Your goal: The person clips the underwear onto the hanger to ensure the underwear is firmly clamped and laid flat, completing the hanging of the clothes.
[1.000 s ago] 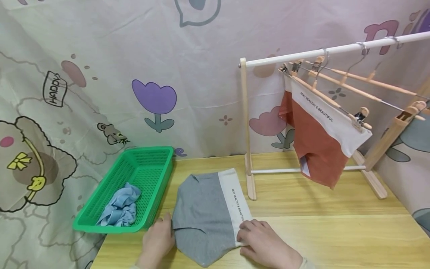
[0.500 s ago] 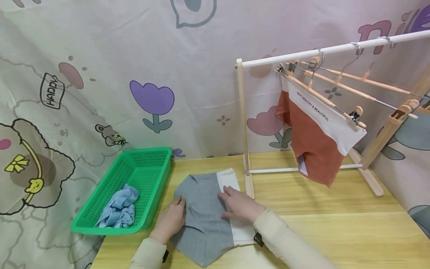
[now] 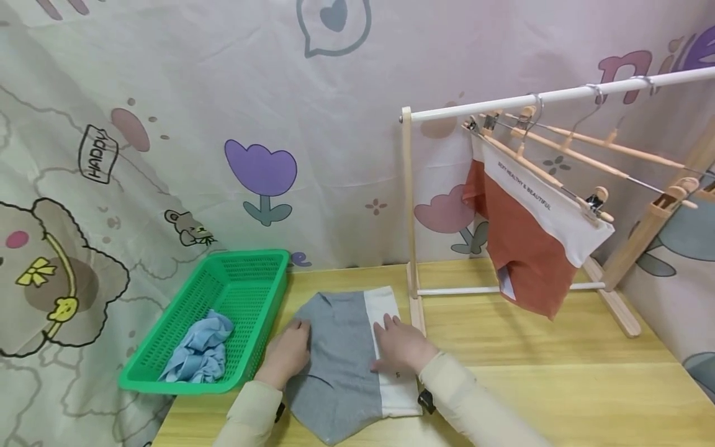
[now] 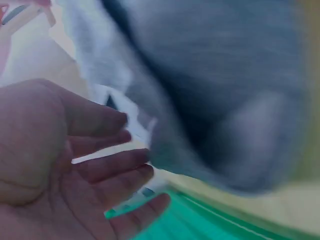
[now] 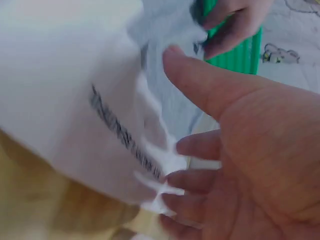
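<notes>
Grey underpants [image 3: 341, 366] with a white printed waistband [image 3: 404, 397] lie flat on the wooden table, waistband to the right. My left hand [image 3: 287, 352] rests at their left edge; in the left wrist view its loosely extended fingers [image 4: 122, 165] touch or nearly touch the grey cloth. Over the waistband lies my right hand [image 3: 399, 344], fingers spread, covering most of the print. The right wrist view has its thumb [image 5: 200, 80] over the cloth and the other fingers along the waistband's edge. Neither hand visibly pinches the fabric.
A green plastic basket [image 3: 262, 323] with crumpled light-blue cloth [image 3: 201, 347] stands at the left. At the right is a wooden rack [image 3: 410, 211] with several clip hangers [image 3: 575, 152]. Rust-red underpants [image 3: 525, 254] hang from the front hanger. A printed curtain [image 3: 346, 155] backs the table.
Both hands have moved away from the table's front edge along the underpants, the right from the waistband's near corner to its middle. The underpants have stayed nearly in place.
</notes>
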`<act>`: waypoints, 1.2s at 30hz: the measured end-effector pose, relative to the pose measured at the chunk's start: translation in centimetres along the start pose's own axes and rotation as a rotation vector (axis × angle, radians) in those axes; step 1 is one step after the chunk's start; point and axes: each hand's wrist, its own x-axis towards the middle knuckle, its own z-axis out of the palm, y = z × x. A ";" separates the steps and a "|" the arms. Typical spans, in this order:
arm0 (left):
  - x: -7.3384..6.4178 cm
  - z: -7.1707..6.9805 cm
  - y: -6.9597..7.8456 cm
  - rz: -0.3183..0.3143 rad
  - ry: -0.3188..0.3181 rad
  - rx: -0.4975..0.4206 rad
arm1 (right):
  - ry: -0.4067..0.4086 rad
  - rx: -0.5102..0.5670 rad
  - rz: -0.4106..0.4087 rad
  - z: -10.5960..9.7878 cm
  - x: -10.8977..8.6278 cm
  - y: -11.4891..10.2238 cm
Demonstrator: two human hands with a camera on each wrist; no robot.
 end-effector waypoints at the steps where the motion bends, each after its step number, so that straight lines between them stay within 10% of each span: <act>1: 0.5 -0.1 0.4 0.027 0.015 -0.010 | 0.006 -0.006 -0.016 -0.1 0.7 0.3; 6: 3.2 0.1 2.6 0.194 -0.097 -0.141 | 0.044 -0.056 -0.080 0.0 4.2 2.1; 11: 5.3 1.4 3.3 0.158 -0.324 -0.217 | -0.005 -0.033 -0.008 0.2 5.3 3.5; 21: 6.5 0.9 2.4 0.115 -0.364 -0.230 | 0.022 -0.103 0.068 -0.9 3.9 2.6; 29: 6.5 -0.5 5.7 0.139 -0.302 -0.117 | 0.094 -0.035 -0.064 -0.7 -1.7 2.1; 36: 8.6 1.0 8.3 0.211 -0.367 -0.120 | 0.040 -0.075 -0.452 2.2 -8.4 -1.3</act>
